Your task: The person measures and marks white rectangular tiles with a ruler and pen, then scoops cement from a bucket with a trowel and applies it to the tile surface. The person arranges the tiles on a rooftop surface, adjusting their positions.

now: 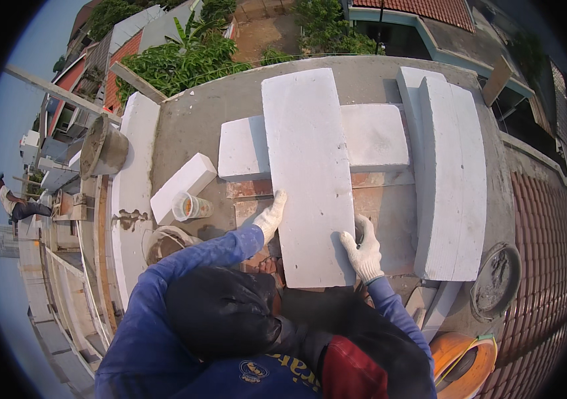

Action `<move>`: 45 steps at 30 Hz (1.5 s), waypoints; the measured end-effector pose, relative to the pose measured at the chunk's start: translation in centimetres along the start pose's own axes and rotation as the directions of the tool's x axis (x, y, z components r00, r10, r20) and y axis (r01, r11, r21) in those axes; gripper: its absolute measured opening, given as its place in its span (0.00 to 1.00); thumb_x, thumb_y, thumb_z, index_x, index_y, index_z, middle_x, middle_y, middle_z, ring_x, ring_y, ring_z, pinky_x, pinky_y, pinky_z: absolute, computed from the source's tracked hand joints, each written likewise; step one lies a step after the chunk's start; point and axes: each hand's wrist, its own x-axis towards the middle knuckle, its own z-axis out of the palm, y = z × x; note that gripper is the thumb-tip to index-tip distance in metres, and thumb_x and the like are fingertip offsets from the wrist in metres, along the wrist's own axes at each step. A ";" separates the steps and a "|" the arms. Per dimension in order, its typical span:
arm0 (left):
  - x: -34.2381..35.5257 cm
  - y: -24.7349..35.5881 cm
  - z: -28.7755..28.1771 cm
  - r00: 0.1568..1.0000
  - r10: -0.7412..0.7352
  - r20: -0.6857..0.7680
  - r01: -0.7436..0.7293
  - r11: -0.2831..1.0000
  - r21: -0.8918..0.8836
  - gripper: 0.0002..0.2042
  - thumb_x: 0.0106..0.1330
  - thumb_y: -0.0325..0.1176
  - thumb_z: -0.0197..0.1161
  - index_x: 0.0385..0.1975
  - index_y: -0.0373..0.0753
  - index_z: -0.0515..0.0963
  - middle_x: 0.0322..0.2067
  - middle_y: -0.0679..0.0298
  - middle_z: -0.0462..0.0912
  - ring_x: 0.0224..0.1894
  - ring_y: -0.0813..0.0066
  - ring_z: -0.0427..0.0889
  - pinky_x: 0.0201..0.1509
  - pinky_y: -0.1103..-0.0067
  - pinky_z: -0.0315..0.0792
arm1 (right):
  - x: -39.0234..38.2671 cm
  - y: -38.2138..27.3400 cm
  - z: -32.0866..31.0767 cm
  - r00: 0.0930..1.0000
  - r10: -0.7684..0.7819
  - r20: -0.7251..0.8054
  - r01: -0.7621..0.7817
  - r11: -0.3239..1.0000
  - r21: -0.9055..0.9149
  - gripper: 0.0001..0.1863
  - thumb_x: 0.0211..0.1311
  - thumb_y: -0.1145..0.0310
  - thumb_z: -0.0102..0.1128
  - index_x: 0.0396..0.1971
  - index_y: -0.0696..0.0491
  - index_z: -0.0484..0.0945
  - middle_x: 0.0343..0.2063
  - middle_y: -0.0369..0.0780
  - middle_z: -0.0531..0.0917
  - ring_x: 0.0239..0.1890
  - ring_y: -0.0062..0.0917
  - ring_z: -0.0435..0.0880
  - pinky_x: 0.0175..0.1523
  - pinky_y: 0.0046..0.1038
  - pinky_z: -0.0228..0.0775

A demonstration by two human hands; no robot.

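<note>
A long white aerated concrete block (309, 166) lies lengthwise in front of me, its far part crossing over a shorter white block (243, 147) on the left and another white block (375, 136) on the right. Whether its near end is raised cannot be seen. My left hand (271, 216), in a white knit glove, grips its left edge with the fingertips pressed to the side. The gloved right hand (365, 254) grips the right edge near the closer end, thumb on the block and fingers curled down beside it.
More long white blocks (453, 179) stand at the right. On the left are a tilted white block (184, 188), a plastic cup (191, 207) and mortar buckets (104, 147). A mortar basin (495, 280) and orange container (464, 366) sit lower right. Another person (22, 203) is far left.
</note>
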 end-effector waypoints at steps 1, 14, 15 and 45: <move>0.7 -1.4 0.1 0.997 0.038 -0.067 -0.041 0.998 -0.048 0.59 0.71 0.87 0.48 0.85 0.37 0.63 0.81 0.50 0.70 0.82 0.52 0.69 0.85 0.60 0.63 | 0.3 0.3 1.1 1.000 -0.021 0.005 0.021 0.999 0.037 0.40 0.72 0.53 0.78 0.76 0.54 0.71 0.67 0.52 0.86 0.67 0.44 0.88 0.68 0.42 0.81; -1.8 6.1 3.0 0.996 -0.056 -0.067 0.017 0.875 -0.485 0.51 0.72 0.78 0.63 0.78 0.35 0.74 0.75 0.51 0.79 0.75 0.58 0.77 0.77 0.61 0.74 | 3.3 -6.9 -0.1 0.999 -0.005 -0.035 0.004 0.999 -0.035 0.39 0.72 0.45 0.78 0.70 0.58 0.77 0.58 0.44 0.88 0.59 0.29 0.88 0.66 0.34 0.78; -0.5 6.4 2.3 0.997 -0.043 -0.065 0.006 0.875 -0.484 0.51 0.72 0.78 0.63 0.78 0.35 0.73 0.75 0.51 0.78 0.76 0.58 0.77 0.78 0.61 0.74 | 4.4 -7.6 0.1 0.999 0.006 -0.042 -0.010 0.997 -0.075 0.40 0.71 0.44 0.79 0.70 0.57 0.77 0.58 0.44 0.89 0.58 0.29 0.88 0.66 0.34 0.79; -7.5 21.7 16.9 0.835 0.318 0.449 -0.487 0.808 0.332 0.42 0.80 0.58 0.65 0.83 0.32 0.65 0.62 0.47 0.81 0.56 0.64 0.86 0.59 0.69 0.84 | 2.0 0.6 -29.9 0.668 -0.003 -0.744 -0.464 0.780 -0.419 0.36 0.74 0.39 0.68 0.73 0.45 0.78 0.58 0.51 0.92 0.60 0.51 0.91 0.64 0.48 0.83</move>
